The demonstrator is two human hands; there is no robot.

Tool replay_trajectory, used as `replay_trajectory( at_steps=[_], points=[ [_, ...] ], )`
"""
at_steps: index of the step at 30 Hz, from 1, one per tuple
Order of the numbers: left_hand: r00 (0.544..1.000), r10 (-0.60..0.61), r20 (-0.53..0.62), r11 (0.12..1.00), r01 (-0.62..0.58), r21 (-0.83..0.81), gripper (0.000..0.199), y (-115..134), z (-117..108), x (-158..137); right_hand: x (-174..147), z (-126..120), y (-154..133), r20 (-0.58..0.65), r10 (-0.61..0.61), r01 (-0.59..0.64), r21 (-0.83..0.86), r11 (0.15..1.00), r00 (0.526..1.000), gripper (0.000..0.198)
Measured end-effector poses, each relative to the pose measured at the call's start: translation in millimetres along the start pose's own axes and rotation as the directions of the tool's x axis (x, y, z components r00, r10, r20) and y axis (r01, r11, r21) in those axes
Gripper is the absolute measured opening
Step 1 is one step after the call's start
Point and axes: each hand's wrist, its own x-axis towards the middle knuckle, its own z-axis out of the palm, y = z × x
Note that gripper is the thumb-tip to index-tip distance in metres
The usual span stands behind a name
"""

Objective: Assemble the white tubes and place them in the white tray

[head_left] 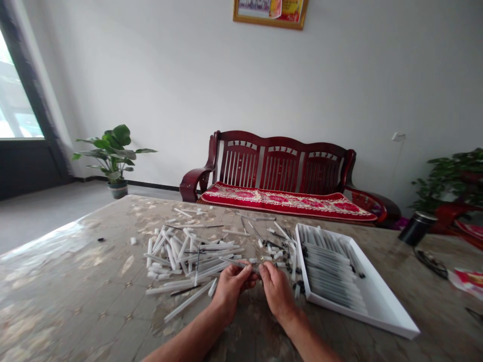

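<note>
Near the middle of the table, my left hand [231, 287] is closed around a pen [233, 262] with a pale translucent barrel, its far end pointing up to the left. My right hand [277, 289] meets it from the other side, thumb and fingers pinched at the pen's near end; that end is hidden by the fingers. Just beyond and left of my hands lies a loose pile of whitish pen barrels and caps [175, 250], with some dark refills among them. Small black and white pen parts [277, 247] are scattered beyond my right hand.
At the right stands a shallow white box [394, 314] holding rows of pens [328, 274]. Farther right are a black cylindrical container [417, 229] and a dark cable [430, 262]. A red wooden bench [281, 166] is behind the patterned table [94, 296]; a potted plant [116, 151] stands left.
</note>
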Motion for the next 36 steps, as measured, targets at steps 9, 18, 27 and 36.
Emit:
replay_trajectory(
  at_steps=[9, 18, 27, 36],
  points=[
    [1.0, -0.001, -0.017, 1.0, 0.002, 0.03, 0.047, 1.0, -0.9, 1.9, -3.5, 0.1, -2.4, 0.046, -0.027, 0.029, -0.024, 0.999, 0.999, 0.038],
    [1.0, -0.007, -0.012, 0.999, 0.008, 0.04, 0.049, 1.7, -0.3, 0.5, -2.7, 1.2, -1.6, 0.085, 0.029, -0.031, 0.021, 0.999, 0.996, 0.041],
    [1.0, 0.019, -0.011, 0.996, -0.018, 0.083, 0.051, 2.1, 1.3, -2.0, -2.3, 4.9, 2.8, 0.091, 0.098, -0.108, 0.112, 0.988, 0.991, 0.05],
    [0.986, 0.152, 0.074, 0.96, -0.165, 0.225, 0.048, 1.8, -1.8, 3.1, -0.6, 4.8, -4.8, 0.24, 0.259, -0.33, 0.333, 0.883, 0.936, 0.059]
  ],
)
